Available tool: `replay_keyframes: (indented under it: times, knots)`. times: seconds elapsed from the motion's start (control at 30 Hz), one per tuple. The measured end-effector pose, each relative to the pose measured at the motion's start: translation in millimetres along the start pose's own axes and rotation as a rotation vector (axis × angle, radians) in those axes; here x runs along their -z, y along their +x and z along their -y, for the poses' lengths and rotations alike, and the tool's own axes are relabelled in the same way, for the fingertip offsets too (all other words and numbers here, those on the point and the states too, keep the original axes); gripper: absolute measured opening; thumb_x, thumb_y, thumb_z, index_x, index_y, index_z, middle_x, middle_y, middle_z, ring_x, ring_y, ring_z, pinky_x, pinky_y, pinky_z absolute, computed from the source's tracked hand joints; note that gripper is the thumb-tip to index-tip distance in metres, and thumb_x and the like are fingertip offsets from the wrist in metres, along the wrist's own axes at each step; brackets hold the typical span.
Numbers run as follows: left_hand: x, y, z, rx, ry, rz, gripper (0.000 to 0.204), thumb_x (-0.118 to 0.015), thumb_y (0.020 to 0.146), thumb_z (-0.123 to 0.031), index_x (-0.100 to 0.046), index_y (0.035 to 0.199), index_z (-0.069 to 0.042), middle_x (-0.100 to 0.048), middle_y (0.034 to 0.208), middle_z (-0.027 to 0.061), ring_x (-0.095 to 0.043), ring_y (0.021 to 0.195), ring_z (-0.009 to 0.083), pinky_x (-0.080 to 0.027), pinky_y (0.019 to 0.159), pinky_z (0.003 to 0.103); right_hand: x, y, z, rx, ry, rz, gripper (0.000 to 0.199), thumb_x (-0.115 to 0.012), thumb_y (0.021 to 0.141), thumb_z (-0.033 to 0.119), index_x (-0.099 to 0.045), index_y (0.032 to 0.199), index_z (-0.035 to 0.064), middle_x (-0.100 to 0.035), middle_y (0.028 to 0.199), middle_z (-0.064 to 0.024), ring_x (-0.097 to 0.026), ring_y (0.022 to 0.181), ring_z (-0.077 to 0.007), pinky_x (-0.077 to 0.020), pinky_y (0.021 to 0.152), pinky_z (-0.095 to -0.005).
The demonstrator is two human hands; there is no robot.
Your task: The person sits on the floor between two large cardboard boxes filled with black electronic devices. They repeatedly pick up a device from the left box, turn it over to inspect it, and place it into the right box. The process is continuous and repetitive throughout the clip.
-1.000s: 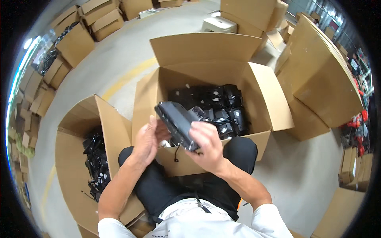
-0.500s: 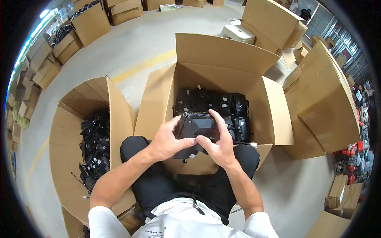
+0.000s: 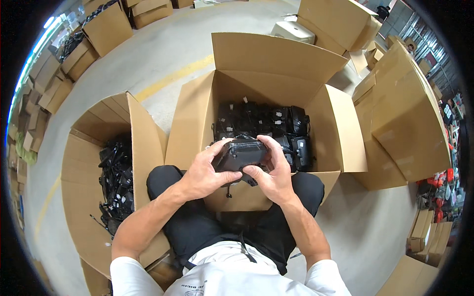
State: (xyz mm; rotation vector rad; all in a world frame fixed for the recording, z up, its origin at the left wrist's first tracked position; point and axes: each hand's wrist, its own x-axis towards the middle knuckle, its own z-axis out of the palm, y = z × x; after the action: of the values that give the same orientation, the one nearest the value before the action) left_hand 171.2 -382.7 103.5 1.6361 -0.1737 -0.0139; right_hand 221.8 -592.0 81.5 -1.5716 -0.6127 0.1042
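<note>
Between my hands is a black plastic housing [image 3: 243, 154], roughly box-shaped, with a short black cable dangling beneath it. My left hand [image 3: 212, 167] grips its left side, and my right hand [image 3: 271, 170] grips its right side. Both thumbs press on the near edge, their tips almost meeting. The fingers curl behind it and are partly hidden. Just beyond stands an open cardboard box [image 3: 195, 118] between my knees. Inside it, similar black units [image 3: 291, 121] with small white connectors lie in rows. The held housing covers some of them from sight.
At my left, another open carton [image 3: 81, 197] contains a tangle of black cabled parts [image 3: 118, 187]. A tall cardboard box [image 3: 405, 123] stands on the right. Farther off are a beige plastic stool [image 3: 294, 32] and more cartons [image 3: 106, 29] along the far left.
The housing has tipped in my hands, so its broad face now shows less and its edge more. Both hands keep their hold. The view has shifted slightly.
</note>
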Motion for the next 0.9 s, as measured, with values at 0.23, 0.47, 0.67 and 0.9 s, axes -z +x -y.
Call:
replay_keyframes:
  times: [0.23,0.47,0.67,0.9]
  knots:
    - [12.0,16.0,-19.1,-0.264,0.521,0.102,0.071,-0.081,0.077,-0.001,-0.05,0.14,0.004,-0.064,0.122,0.0217,-0.066,0.116,0.0339,-0.053,0.099,0.04,26.8,49.4,47.3,0.349,-0.495,0.344,0.075,-0.09,0.067,0.005,-0.057,0.135,0.0023,-0.061,0.127,-0.0193,-0.064,0.114,-0.0387,-0.0555,0.096,-0.0421]
    - [37.2,46.5,-59.4,-0.35,0.576,-0.09,0.071,-0.088,0.071,-0.003,-0.059,0.137,-0.001,-0.07,0.121,0.0148,-0.068,0.11,0.0235,-0.053,0.098,0.035,52.9,92.9,83.6,0.503,-0.507,0.149,0.066,-0.091,0.067,0.009,-0.059,0.125,0.0028,-0.063,0.112,-0.0169,-0.066,0.099,-0.037,-0.0577,0.084,-0.0404]
    - [47.0,49.3,-7.6,-0.297,0.584,-0.109,0.066,-0.086,0.073,-0.003,-0.061,0.133,0.0,-0.068,0.126,0.0161,-0.067,0.114,0.0279,-0.053,0.098,0.037,50.4,110.8,41.8,0.469,-0.606,0.287,0.065,-0.089,0.068,0.009,-0.059,0.125,0.0032,-0.064,0.114,-0.016,-0.066,0.101,-0.0368,-0.0572,0.084,-0.0413]
    - [75.3,55.8,17.6,-0.349,0.933,-0.164,0.056,-0.083,0.074,-0.004,-0.063,0.127,-0.001,-0.064,0.13,0.017,-0.063,0.115,0.0361,-0.05,0.099,0.044,99.6,140.1,42.3,0.402,-1.265,0.489,0.059,-0.084,0.07,0.009,-0.059,0.123,0.0044,-0.064,0.116,-0.0131,-0.065,0.105,-0.035,-0.053,0.089,-0.0418]
